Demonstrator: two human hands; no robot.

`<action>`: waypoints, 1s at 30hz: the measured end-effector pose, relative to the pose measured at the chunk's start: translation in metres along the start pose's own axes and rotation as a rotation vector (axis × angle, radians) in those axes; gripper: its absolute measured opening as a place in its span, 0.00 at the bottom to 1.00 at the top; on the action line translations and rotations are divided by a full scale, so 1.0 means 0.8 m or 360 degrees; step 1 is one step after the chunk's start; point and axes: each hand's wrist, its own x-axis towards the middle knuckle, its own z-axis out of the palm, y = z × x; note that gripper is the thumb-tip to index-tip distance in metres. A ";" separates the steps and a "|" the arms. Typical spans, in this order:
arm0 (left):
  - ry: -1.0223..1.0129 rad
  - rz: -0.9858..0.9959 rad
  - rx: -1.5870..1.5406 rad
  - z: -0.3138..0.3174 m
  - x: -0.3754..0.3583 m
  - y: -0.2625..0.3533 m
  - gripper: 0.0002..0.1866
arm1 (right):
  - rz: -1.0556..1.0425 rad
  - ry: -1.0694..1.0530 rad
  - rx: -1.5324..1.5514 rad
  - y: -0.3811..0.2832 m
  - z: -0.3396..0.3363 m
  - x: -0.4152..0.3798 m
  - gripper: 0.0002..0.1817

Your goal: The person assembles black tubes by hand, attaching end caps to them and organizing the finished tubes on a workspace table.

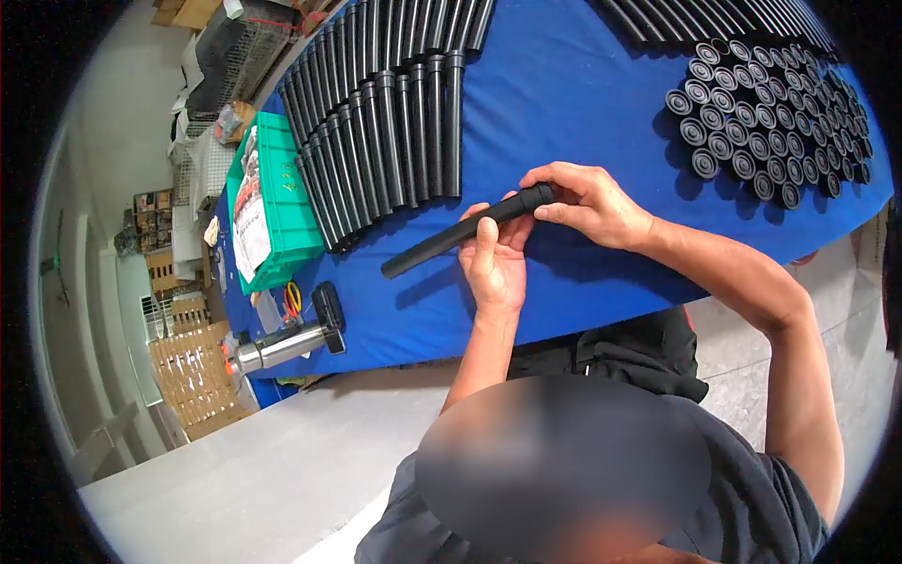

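Observation:
A black plastic tube [432,246] slants across my grasp above the blue cloth, its far end pointing left and down. My left hand [493,268] is closed around the tube's middle, thumb lying along the top. At the upper right end sits a thicker black end cap [536,195], pinched between the thumb and fingers of my right hand [597,205]. Whether the cap is fully seated cannot be made out. Just beyond my hands, rows of similar black tubes [390,141] with thicker ends lie side by side on the cloth.
A blue cloth [554,103] covers the table. Many round black caps [766,117] stand grouped at right, with more black tubes [714,19] behind. At left are a green crate [293,202], a steel flask [282,348], a black device [329,315] and yellow-handled scissors [293,299].

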 end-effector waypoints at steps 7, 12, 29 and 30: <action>-0.0017 -0.0083 -0.0014 -0.012 0.004 0.004 0.15 | -0.0007 -0.0138 -0.0006 -0.006 -0.010 0.006 0.23; -0.0182 -0.0114 0.0339 -0.011 -0.003 0.017 0.21 | -0.0294 -0.0234 -0.0227 0.000 -0.016 0.002 0.19; -0.0203 -0.0425 -0.0684 -0.056 -0.011 0.033 0.15 | -0.0263 -0.0206 -0.0107 -0.004 -0.004 -0.002 0.20; -0.0187 -0.0380 -0.0641 -0.054 -0.010 0.032 0.15 | -0.0268 -0.0209 -0.0131 -0.005 -0.005 -0.001 0.20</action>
